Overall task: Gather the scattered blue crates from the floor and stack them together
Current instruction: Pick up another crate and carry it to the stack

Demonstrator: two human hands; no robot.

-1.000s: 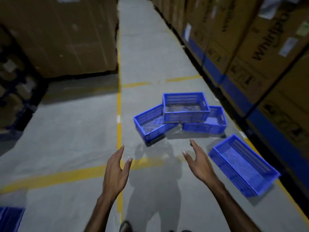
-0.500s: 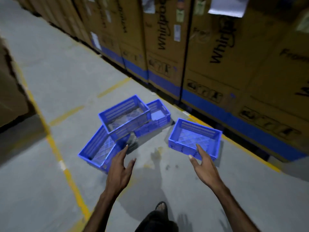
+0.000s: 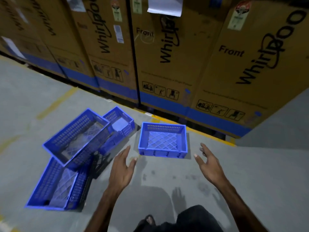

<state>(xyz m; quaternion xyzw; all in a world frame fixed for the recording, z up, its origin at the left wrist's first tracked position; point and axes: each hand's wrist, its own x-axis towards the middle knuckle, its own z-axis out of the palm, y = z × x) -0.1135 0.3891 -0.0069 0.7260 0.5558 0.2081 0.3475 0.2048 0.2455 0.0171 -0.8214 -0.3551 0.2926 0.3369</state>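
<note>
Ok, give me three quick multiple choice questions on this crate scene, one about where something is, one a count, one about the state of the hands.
1. Where does the lone crate sit?
A. between the two hands, ahead of them
B. on top of the pile
C. on the cartons

2. How many blue crates show?
A. two
B. four
C. six

3. What are the hands doing?
A. both grip a crate
B. both are open and hold nothing
C. one holds a carton

Answers: 1 A, it sits on the floor beyond the left hand and right hand. 2 B, three piled plus one. 3 B, fingers spread, nothing touched.
</note>
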